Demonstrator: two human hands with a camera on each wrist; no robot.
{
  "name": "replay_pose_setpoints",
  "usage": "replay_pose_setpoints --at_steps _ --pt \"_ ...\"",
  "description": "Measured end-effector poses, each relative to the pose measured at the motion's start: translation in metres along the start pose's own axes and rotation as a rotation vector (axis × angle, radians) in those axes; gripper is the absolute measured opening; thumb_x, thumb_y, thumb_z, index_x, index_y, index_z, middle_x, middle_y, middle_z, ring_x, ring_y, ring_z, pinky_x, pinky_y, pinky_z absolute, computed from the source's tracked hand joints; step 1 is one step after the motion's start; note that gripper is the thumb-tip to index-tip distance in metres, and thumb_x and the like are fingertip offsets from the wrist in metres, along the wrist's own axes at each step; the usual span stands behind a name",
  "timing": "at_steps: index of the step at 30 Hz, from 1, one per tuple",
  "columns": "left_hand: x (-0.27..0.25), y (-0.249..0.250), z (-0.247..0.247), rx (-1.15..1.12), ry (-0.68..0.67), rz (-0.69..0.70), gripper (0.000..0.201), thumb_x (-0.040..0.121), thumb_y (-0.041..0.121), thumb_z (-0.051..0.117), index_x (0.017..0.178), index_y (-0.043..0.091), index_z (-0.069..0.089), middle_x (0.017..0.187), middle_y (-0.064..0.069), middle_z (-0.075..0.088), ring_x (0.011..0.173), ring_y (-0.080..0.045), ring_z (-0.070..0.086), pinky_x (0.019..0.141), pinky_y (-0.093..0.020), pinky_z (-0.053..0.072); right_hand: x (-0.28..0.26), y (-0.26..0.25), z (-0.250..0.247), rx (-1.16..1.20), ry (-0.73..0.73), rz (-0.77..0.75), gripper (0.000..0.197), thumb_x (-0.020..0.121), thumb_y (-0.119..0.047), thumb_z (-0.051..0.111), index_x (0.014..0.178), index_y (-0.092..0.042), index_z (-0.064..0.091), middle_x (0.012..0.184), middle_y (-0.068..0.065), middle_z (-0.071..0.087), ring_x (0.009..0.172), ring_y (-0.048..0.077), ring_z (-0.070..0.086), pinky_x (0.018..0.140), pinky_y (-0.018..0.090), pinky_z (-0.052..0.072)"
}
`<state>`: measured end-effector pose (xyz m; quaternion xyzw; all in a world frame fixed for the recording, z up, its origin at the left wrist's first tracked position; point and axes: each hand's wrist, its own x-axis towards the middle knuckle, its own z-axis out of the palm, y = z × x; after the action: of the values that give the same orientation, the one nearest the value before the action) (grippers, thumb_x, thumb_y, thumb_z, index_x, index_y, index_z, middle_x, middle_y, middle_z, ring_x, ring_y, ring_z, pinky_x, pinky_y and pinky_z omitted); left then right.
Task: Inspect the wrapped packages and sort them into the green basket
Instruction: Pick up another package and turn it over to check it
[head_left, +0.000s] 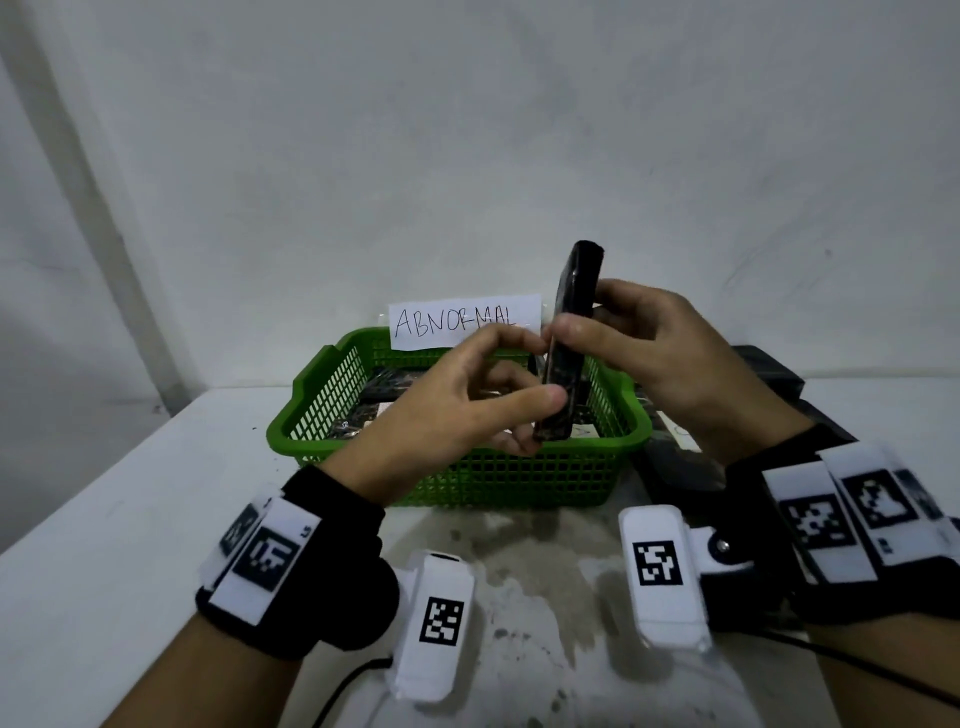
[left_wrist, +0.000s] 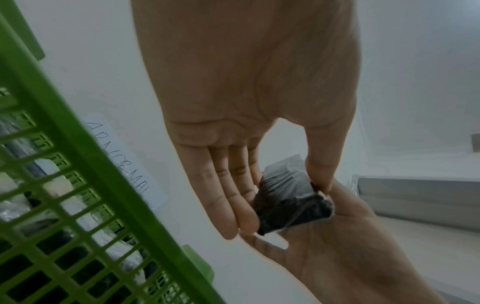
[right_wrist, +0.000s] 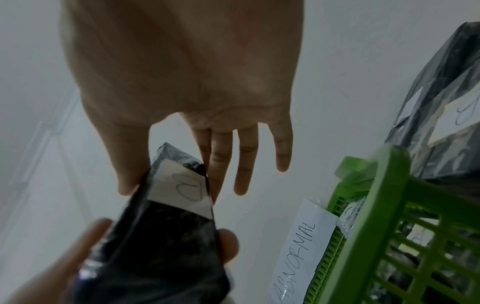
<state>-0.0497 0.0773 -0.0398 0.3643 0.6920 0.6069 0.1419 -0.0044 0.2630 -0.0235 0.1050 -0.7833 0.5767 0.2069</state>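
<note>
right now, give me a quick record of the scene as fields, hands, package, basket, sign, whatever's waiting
held item: black wrapped package, upright on edge above the basket
left hand: pinches its lower part
right hand: grips its upper part
package label: white slip with a handwritten mark
green basket: already holds wrapped packages
sign: reads ABNORMAL, behind the basket
waiting: more black packages right of the basket

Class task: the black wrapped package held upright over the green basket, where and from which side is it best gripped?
Pinch the black wrapped package across its two broad flat faces at mid-height, coming from the sides. It stands on end, thin edge toward the head camera, as the left hand and right hand grip it.
</note>
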Motion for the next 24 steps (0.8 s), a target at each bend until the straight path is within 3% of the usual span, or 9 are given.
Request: replay_pose_setpoints --at_steps 3,6,7,10,13,15,19,22,24 --pt "0.003 -0.006 0.0 0.045 0.025 -0.011 0.055 0.077 0.032 0.07 0.125 0.013 0.053 0.109 -0.018 0.067 0.095 -0.039 0.068 0.086 -0.042 0.058 -0.001 -0.001 0.001 0.008 0.021 -0.061 0.044 0.072 -0.035 0.075 0.11 -0.014 0.069 0.102 0.014 0.077 0.1 0.017 0.074 0.095 0.037 0.057" --pt "0.002 -0.006 -0.002 0.107 0.037 0.022 0.05 0.082 0.039 0.077 0.124 0.025 0.055 0.118 -0.011 0.067 0.105 -0.032 0.068 0.09 -0.043 0.059 -0.001 -0.007 0.002 -0.132 -0.019 -0.091 0.045 0.076 -0.034 0.079 0.117 -0.023 0.065 0.107 -0.003 0.076 0.103 0.001 0.07 0.084 0.006 0.047" --pt "0.002 -0.005 -0.002 0.117 0.049 0.035 0.049 0.081 0.037 0.078 0.123 0.026 0.056 0.119 -0.009 0.067 0.105 -0.031 0.069 0.091 -0.044 0.058 -0.002 -0.009 0.001 -0.182 -0.028 -0.096 0.047 0.076 -0.037 0.079 0.119 -0.027 0.063 0.11 -0.007 0.075 0.106 -0.002 0.067 0.082 0.002 0.044" --pt "0.002 -0.005 -0.003 0.128 0.092 0.087 0.051 0.08 0.022 0.077 0.125 0.022 0.055 0.121 -0.005 0.068 0.101 -0.026 0.071 0.091 -0.043 0.057 -0.005 -0.015 0.0 -0.138 -0.091 -0.108 0.043 0.08 -0.043 0.078 0.118 -0.03 0.062 0.117 -0.01 0.072 0.115 0.003 0.065 0.097 0.02 0.049" --pt "0.002 -0.005 -0.004 0.134 0.137 0.159 0.054 0.08 0.008 0.079 0.126 0.022 0.055 0.119 0.0 0.068 0.101 -0.023 0.07 0.091 -0.042 0.056 -0.009 -0.024 0.0 0.083 -0.185 -0.085 0.032 0.091 -0.036 0.06 0.117 -0.02 0.066 0.118 -0.003 0.073 0.112 0.013 0.07 0.096 0.035 0.057" --pt "0.003 -0.006 -0.005 0.153 0.158 0.19 0.055 0.079 0.009 0.08 0.125 0.026 0.057 0.118 0.005 0.068 0.101 -0.019 0.07 0.091 -0.044 0.057 -0.011 -0.03 0.0 0.088 -0.161 -0.101 0.029 0.09 -0.036 0.063 0.112 -0.018 0.069 0.116 0.002 0.074 0.106 0.014 0.072 0.091 0.035 0.058" --pt "0.005 -0.008 -0.006 0.195 0.198 0.232 0.055 0.08 0.011 0.081 0.124 0.032 0.058 0.12 0.01 0.066 0.106 -0.011 0.068 0.091 -0.045 0.058 -0.012 -0.033 0.004 0.093 -0.084 -0.143 0.031 0.08 -0.032 0.074 0.103 -0.012 0.071 0.111 0.008 0.075 0.093 0.016 0.076 0.072 0.023 0.057" --pt "0.005 -0.009 -0.009 0.149 0.226 0.246 0.052 0.079 0.002 0.079 0.118 0.031 0.061 0.12 0.011 0.066 0.104 -0.01 0.069 0.084 -0.037 0.06 -0.01 -0.03 0.007 0.147 -0.058 -0.179 0.017 0.081 -0.019 0.076 0.095 -0.011 0.07 0.111 0.011 0.074 0.092 0.026 0.076 0.074 0.029 0.06" --pt "0.003 -0.009 -0.012 0.119 0.225 0.271 0.051 0.077 -0.004 0.079 0.113 0.028 0.062 0.118 0.009 0.067 0.101 -0.013 0.069 0.077 -0.031 0.059 -0.009 -0.03 0.008 0.189 -0.076 -0.188 0.012 0.08 -0.015 0.074 0.09 -0.011 0.069 0.111 0.013 0.074 0.091 0.026 0.076 0.075 0.034 0.062"
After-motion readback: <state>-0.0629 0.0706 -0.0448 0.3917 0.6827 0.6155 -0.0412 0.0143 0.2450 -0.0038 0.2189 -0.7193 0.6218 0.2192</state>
